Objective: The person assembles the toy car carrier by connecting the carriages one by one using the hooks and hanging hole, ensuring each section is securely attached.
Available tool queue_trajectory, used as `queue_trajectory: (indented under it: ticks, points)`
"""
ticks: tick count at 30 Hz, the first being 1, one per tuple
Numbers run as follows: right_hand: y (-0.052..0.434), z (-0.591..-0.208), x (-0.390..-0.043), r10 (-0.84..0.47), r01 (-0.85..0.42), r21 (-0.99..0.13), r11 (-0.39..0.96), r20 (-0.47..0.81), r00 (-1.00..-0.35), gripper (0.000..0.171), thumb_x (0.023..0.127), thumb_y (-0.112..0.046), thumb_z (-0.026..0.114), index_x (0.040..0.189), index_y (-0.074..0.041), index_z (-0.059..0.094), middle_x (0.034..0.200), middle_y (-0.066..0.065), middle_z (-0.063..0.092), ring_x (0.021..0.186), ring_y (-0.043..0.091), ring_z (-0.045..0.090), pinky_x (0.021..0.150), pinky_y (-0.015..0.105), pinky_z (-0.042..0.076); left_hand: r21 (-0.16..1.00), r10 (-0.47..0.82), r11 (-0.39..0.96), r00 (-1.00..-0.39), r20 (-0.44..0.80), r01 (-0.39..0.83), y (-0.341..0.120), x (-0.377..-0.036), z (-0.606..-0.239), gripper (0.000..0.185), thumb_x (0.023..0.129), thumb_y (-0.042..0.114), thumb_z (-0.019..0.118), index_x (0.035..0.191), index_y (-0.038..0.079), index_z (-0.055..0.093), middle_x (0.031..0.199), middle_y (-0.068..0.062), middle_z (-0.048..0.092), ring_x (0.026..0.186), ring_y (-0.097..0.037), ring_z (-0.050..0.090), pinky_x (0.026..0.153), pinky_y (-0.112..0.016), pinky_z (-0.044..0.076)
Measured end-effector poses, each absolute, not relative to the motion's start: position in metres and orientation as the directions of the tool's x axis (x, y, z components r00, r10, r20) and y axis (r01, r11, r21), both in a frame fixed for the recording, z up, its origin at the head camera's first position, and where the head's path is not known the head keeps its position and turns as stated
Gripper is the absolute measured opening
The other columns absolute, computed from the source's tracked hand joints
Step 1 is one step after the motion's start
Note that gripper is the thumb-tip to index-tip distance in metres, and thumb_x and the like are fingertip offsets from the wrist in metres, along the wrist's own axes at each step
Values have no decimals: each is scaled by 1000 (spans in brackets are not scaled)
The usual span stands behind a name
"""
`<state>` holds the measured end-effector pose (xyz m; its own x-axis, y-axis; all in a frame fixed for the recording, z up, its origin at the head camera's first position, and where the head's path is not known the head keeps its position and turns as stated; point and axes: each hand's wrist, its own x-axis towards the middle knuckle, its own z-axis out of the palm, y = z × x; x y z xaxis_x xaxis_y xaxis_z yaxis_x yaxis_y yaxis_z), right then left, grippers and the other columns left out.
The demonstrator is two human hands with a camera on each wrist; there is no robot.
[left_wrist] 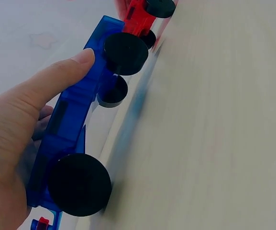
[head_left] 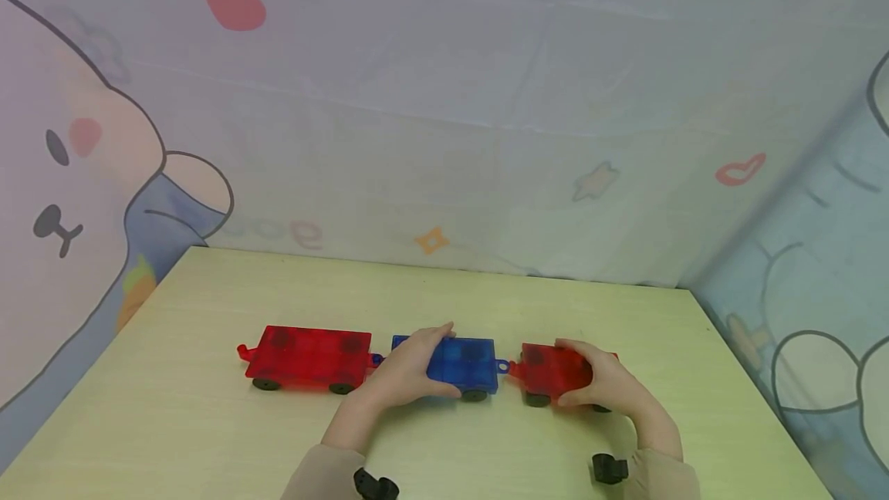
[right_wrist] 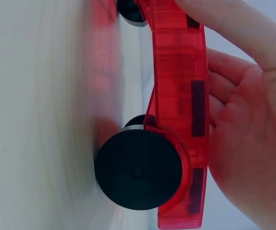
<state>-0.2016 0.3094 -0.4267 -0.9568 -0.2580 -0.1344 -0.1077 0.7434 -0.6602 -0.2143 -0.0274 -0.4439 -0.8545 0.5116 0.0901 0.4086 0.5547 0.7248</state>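
Observation:
My left hand [head_left: 410, 369] grips a translucent blue toy train car [head_left: 468, 361], thumb along the near side and fingers over the far side. In the left wrist view the blue car's black wheels [left_wrist: 80, 184] show. My right hand [head_left: 611, 376] holds a translucent red toy train car [head_left: 545, 365] between thumb and fingers; its side shows close up in the right wrist view. The blue ring [head_left: 503, 366] meets the red car's hook [head_left: 515, 369]; whether they are linked I cannot tell. A longer red car [head_left: 309, 357] is joined at the blue car's left end.
The cars stand in a row across a pale wooden table [head_left: 208, 438]. Behind it hangs a cloth backdrop [head_left: 444, 99] with cartoon prints, and a printed cloth side [head_left: 819, 292] borders the right. Black wrist cameras [head_left: 610, 468] are strapped at both sleeves.

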Motion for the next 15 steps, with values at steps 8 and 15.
queue_trajectory:
  ticks: [8,15]
  points:
    - [308,-427,-202,-251,-100,-657,748,-140,-958,91,71,-31,88,145,-4,43,144,21,46,127,40,44,98,56,48,734,514,545,-853,89,405,-28,-215,-445,93,79,37,81,152,7,32,147,-6,48,139,-31,40,107,-55,42]
    - [306,-426,-202,-259,-106,-660,744,-138,-956,90,71,-30,88,144,-4,43,143,21,47,126,40,45,97,55,49,739,516,540,-852,87,403,-29,-216,-445,93,79,37,81,152,7,31,148,-6,47,139,-31,40,107,-55,42]
